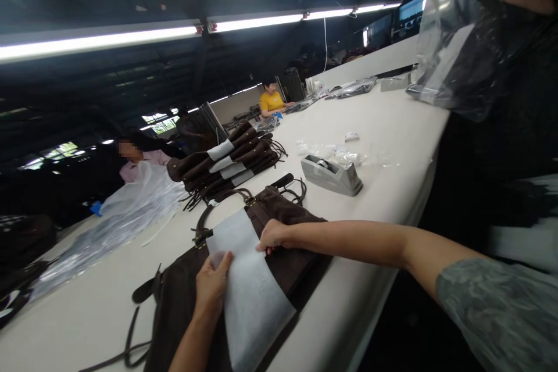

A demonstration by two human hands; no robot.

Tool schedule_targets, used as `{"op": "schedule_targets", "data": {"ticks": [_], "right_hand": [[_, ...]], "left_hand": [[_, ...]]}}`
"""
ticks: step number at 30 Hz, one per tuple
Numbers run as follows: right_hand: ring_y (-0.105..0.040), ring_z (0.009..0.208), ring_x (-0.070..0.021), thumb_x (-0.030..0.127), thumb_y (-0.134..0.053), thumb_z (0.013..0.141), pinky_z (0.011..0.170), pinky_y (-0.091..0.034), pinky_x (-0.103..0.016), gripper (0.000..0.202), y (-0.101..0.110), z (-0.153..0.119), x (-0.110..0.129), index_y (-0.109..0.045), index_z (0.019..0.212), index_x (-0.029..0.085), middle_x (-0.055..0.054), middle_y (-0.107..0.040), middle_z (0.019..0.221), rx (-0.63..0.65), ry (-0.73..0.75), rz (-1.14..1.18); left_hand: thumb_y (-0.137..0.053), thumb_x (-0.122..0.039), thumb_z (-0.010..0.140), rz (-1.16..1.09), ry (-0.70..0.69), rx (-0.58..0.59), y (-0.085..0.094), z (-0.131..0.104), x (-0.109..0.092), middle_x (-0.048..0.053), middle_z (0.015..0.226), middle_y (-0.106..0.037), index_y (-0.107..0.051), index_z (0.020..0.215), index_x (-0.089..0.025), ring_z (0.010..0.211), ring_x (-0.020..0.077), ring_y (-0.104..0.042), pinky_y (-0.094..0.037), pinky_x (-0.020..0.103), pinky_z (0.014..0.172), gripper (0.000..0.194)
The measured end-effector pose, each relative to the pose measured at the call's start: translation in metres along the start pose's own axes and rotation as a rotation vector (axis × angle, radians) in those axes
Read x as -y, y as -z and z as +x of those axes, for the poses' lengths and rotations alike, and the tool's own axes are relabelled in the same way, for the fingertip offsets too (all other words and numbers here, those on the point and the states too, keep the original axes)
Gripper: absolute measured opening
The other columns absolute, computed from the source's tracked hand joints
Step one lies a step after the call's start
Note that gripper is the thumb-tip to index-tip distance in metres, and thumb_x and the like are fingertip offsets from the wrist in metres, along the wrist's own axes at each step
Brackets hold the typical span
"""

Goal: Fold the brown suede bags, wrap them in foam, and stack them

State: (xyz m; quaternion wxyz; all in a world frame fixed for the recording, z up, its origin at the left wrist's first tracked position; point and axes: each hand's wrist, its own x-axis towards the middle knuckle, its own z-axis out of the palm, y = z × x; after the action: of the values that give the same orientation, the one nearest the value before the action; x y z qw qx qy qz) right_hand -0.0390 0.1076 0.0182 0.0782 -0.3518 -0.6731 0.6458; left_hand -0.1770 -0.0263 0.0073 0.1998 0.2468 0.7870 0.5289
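A dark brown handbag lies on the white table in front of me, with handles, buckles and loose straps toward the far side. A white paper sheet lies across its middle. My left hand holds the sheet's left edge, thumb on top and the other fingers mostly hidden. At the sheet's right edge my right hand is closed in a pinch on the paper, its knuckles over the bag. Just beyond the bag stands a grey tape dispenser.
Behind the bag is a stack of brown bags with white paper bands. Clear plastic bags cover the left side of the table. A person at right holds a plastic-wrapped item. Other people sit at the far side.
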Motion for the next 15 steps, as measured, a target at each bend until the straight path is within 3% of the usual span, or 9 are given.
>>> {"op": "schedule_targets", "data": {"ticks": [4, 8, 15], "right_hand": [[-0.048, 0.041, -0.0051, 0.010, -0.067, 0.083, 0.040, -0.034, -0.012, 0.025, 0.003, -0.008, -0.012, -0.055, 0.062, 0.013, 0.007, -0.049, 0.043, -0.046, 0.089, 0.113], [-0.047, 0.042, -0.0049, 0.013, -0.061, 0.087, 0.043, -0.036, -0.013, 0.019, 0.003, -0.007, -0.019, -0.056, 0.069, 0.015, 0.008, -0.047, 0.046, -0.152, 0.136, 0.123], [-0.061, 0.057, -0.0142, 0.002, -0.069, 0.059, 0.053, -0.040, -0.019, 0.014, -0.002, -0.011, -0.020, -0.065, 0.056, 0.016, 0.003, -0.055, 0.047, -0.178, 0.182, -0.181]], "left_hand": [[-0.064, -0.026, 0.078, -0.200, 0.105, 0.073, -0.004, 0.002, -0.020, 0.000, 0.072, -0.065, -0.059, 0.094, -0.020, 0.056, 0.0141, -0.059, -0.050, 0.028, 0.058, 0.018], [-0.058, -0.019, 0.081, -0.290, 0.156, 0.001, -0.014, 0.006, -0.027, 0.000, 0.067, -0.064, -0.055, 0.095, -0.020, 0.057, 0.0156, -0.062, -0.054, 0.031, 0.062, 0.014], [-0.059, -0.023, 0.080, -0.088, 0.109, -0.135, -0.030, 0.016, -0.016, 0.006, 0.082, -0.067, -0.058, 0.099, -0.013, 0.073, 0.0194, -0.066, -0.056, 0.036, 0.073, 0.021]]}}
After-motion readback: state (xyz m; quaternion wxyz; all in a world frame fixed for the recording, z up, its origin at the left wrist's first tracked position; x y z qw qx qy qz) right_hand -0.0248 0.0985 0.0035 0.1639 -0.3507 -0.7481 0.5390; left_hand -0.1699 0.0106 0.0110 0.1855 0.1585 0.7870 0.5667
